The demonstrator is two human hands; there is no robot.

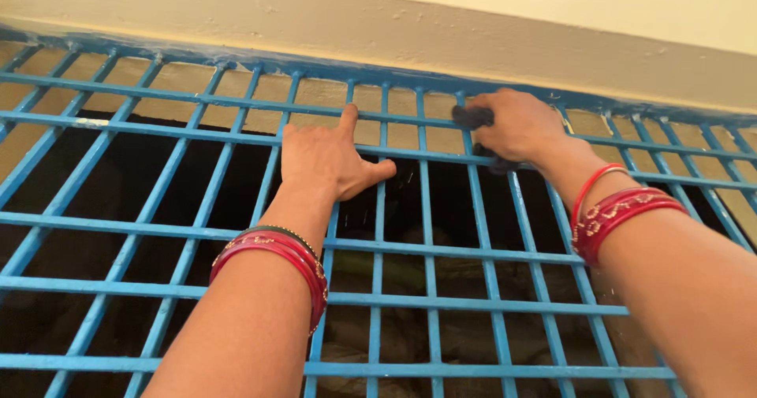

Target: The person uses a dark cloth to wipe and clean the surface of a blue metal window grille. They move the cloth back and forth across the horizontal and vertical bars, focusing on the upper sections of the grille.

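Blue metal grille (pixel 430 248): right hand (pixel 516 126) presses dark cloth (pixel 471 117).

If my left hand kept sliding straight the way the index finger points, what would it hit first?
The left hand points up the blue window grille. Its index fingertip already lies at one horizontal bar, so it would probably next meet the topmost bar, then the blue-painted frame edge under the wall.

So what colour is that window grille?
Bright blue grille, seen clearly in the head view.
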